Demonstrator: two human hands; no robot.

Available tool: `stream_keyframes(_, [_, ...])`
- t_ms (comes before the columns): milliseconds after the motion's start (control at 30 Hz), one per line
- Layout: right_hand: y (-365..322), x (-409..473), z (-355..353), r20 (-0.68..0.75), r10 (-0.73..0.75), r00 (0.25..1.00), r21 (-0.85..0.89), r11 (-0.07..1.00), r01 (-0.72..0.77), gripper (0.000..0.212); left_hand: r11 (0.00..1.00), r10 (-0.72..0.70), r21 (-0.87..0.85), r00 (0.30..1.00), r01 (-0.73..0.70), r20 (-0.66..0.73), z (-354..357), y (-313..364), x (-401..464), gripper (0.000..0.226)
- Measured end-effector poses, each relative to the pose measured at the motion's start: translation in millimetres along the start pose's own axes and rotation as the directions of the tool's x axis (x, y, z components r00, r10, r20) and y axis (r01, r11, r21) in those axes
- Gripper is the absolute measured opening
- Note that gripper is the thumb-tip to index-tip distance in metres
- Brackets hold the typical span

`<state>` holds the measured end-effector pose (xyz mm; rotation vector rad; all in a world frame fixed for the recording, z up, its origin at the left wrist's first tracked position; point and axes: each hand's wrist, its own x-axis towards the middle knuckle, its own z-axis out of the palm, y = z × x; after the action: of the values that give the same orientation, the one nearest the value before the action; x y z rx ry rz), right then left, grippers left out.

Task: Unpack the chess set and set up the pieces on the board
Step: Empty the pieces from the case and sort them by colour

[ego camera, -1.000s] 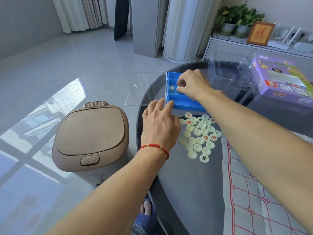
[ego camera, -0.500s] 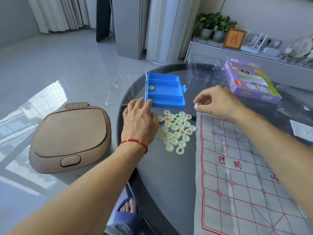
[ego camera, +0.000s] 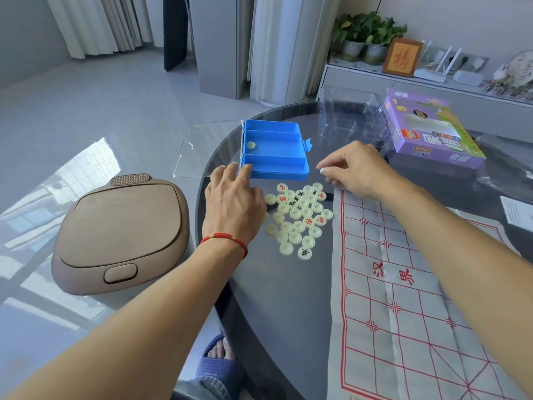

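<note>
So, the blue case is nearly emptied out now.
Cloth board (ego camera: pixel 403 298) fills the lower right, blue case (ego camera: pixel 274 153) sits upper middle with one piece (ego camera: pixel 251 145) left inside, pile of pieces (ego camera: pixel 300 217) in the centre. Left hand (ego camera: pixel 232 209) rests spread on the case's near corner; right hand (ego camera: pixel 356 166) has come out of the case pinching a single piece (ego camera: pixel 322 170), heading for the pile.

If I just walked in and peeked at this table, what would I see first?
Probably the bright blue plastic tray at the far edge of the round dark glass table, with one pale round piece left inside. In front of it lies a heap of cream round chess pieces, between the left hand and the white cloth board with red lines. The right hand pinches one more.
</note>
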<state>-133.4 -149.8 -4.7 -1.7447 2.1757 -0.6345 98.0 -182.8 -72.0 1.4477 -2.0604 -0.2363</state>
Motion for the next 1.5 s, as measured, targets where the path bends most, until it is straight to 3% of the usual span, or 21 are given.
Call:
stream_keyframes(433, [-19,17,2,0.078,-0.016,0.997,-0.222,0.974,0.033,0.003,1.000,-0.007,0.001,1.000,0.007,0.021,-2,1,-2,0.060])
stream_keyframes(567, [-45,33,5,-0.097,-0.210,0.973,-0.180,0.965,0.191,0.009,1.000,-0.003,0.011,1.000,0.003,0.013,-3,3,-4,0.055])
stream_keyframes(667, [-73,62,25,0.014,-0.310,0.951,-0.146,0.940,0.309,0.010,1.000,0.002,-0.004,1.000,-0.002,0.001,-2,3,-4,0.056])
stream_keyframes(833, [-98,103,55,0.190,-0.187,0.964,-0.136,0.967,0.215,0.027,1.000,0.022,-0.002,1.000,-0.022,-0.023,-1,1,-3,0.063])
stream_keyframes(967, [-98,117,54,0.255,-0.103,0.961,-0.057,0.991,0.121,0.022,1.000,0.001,0.009,1.000,-0.001,-0.013,0,2,-3,0.056])
stream_keyframes(1267, [-84,121,54,0.080,-0.152,0.985,-0.139,0.977,0.162,0.014,1.000,-0.006,-0.001,1.000,0.006,-0.003,-1,3,-5,0.054])
stream_keyframes(1367, [-85,120,60,0.098,-0.145,0.984,-0.214,0.963,0.164,0.031,1.000,-0.007,-0.003,1.000,0.007,0.008,0,3,-4,0.055])
stream_keyframes(1500, [-89,119,63,0.113,-0.167,0.980,-0.201,0.962,0.187,0.021,1.000,-0.011,-0.002,1.000,0.011,-0.005,0,3,-4,0.052])
